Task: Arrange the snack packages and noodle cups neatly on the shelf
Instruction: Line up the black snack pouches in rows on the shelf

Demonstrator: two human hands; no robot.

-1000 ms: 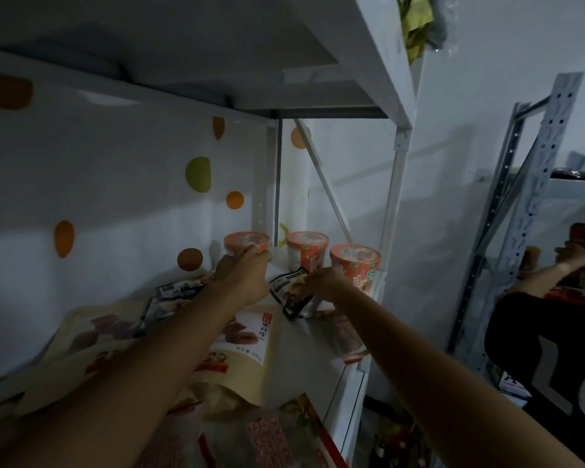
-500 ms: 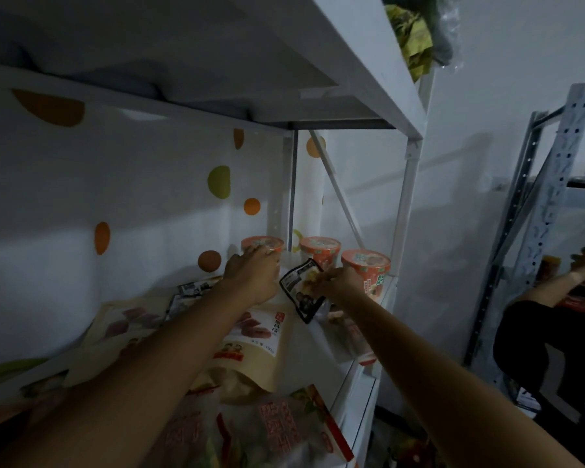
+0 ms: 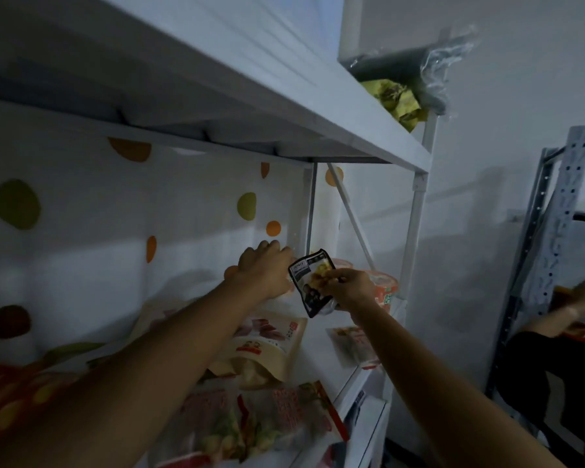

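On the white shelf (image 3: 361,395), my left hand (image 3: 265,270) reaches to the back and its curled fingers lie over the leftmost noodle cup, which is almost wholly hidden. My right hand (image 3: 347,290) pinches a small black snack packet (image 3: 309,282) and holds it upright in the air just right of the left hand. Two more orange noodle cups stand behind: one (image 3: 341,263) peeks out past the packet, the other (image 3: 384,288) is by the right post. A beige pouch (image 3: 271,342) and a red-edged clear package (image 3: 274,417) lie under my left arm.
A flat packet (image 3: 352,342) lies near the shelf's front edge. The upper shelf board (image 3: 284,96) hangs low overhead with a yellow-green bag (image 3: 397,101) on it. At the right stand a grey metal rack (image 3: 551,231) and another person (image 3: 554,373).
My right hand has lifted the black packet off the shelf and turned it upright. My left hand stays on the back cup. The view has tilted upward.
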